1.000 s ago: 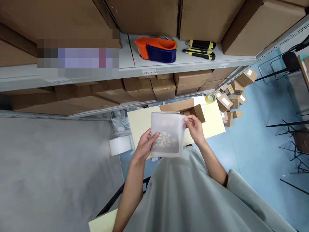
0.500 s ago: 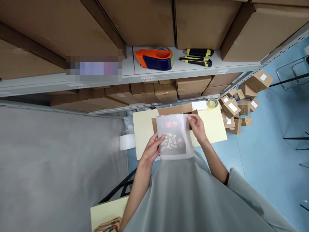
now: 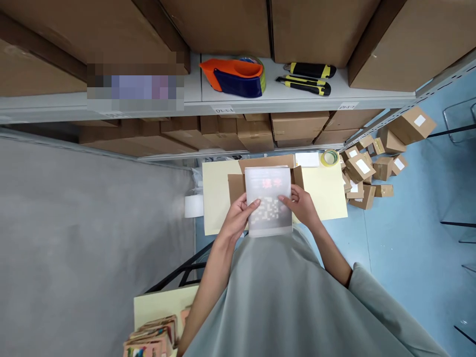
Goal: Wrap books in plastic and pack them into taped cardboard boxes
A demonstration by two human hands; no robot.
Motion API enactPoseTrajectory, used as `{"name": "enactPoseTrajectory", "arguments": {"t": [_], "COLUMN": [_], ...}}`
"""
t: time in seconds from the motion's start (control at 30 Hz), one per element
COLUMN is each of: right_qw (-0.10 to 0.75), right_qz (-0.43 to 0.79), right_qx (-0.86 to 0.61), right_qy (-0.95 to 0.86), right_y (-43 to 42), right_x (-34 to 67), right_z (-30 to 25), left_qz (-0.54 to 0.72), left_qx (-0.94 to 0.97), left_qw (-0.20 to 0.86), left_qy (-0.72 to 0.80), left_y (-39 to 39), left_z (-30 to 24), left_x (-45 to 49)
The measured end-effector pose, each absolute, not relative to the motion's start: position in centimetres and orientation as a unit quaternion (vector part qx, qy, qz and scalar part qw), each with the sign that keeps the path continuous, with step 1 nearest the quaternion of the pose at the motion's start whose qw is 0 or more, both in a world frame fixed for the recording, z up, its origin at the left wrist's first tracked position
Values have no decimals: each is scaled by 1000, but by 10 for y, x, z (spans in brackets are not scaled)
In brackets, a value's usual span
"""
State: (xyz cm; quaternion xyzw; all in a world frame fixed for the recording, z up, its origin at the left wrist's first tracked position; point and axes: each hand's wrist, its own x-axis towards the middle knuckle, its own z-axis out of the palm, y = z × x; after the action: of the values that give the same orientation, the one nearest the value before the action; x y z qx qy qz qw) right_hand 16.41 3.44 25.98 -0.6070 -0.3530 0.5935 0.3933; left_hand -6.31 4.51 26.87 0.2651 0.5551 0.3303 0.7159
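Observation:
A flat book-like item in a frosted, see-through bag (image 3: 268, 218) is held up before my body, with reddish lettering and a pale block pattern showing dimly through it. My left hand (image 3: 238, 215) grips its left edge, thumb on the front and fingers behind. At the right edge, my right hand (image 3: 302, 203) pinches it the same way, thumb lying on the front. Behind and below the bag stands an open cardboard box (image 3: 266, 162) with its flaps spread, its inside mostly hidden by the bag.
The box rests on a cream table (image 3: 323, 193) with a tape roll (image 3: 329, 157) and white labels (image 3: 307, 159). Above, a shelf (image 3: 267, 89) carries an orange-blue tape dispenser (image 3: 238, 79) and utility knives (image 3: 308, 79). Small parcels (image 3: 366, 168) lie right; stacked books (image 3: 152, 337) sit lower left.
My right hand has moved from the bag's upper right corner down to its right edge. The loose flap on that side now lies folded against the item.

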Motion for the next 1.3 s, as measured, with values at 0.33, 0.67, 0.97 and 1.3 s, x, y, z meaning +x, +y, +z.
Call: {"name": "enactPoseTrajectory", "arguments": {"t": [0.33, 0.67, 0.97, 1.3], "right_qw": [467, 435, 432, 316], "right_qz": [603, 596, 528, 351], "right_qx": [-563, -573, -600, -648], "right_qy": [-319, -357, -418, -598], "right_y": [48, 52, 63, 79], "right_x": [178, 176, 171, 164], "right_z": [266, 276, 289, 315], "left_qz": [357, 374, 438, 438], "left_qx": [236, 241, 267, 340], "left_qw": [735, 698, 612, 600], "left_qy": [525, 561, 602, 576], "left_y": [49, 45, 54, 69], "left_z": [254, 242, 227, 200], "left_x": [-81, -91, -105, -109]}}
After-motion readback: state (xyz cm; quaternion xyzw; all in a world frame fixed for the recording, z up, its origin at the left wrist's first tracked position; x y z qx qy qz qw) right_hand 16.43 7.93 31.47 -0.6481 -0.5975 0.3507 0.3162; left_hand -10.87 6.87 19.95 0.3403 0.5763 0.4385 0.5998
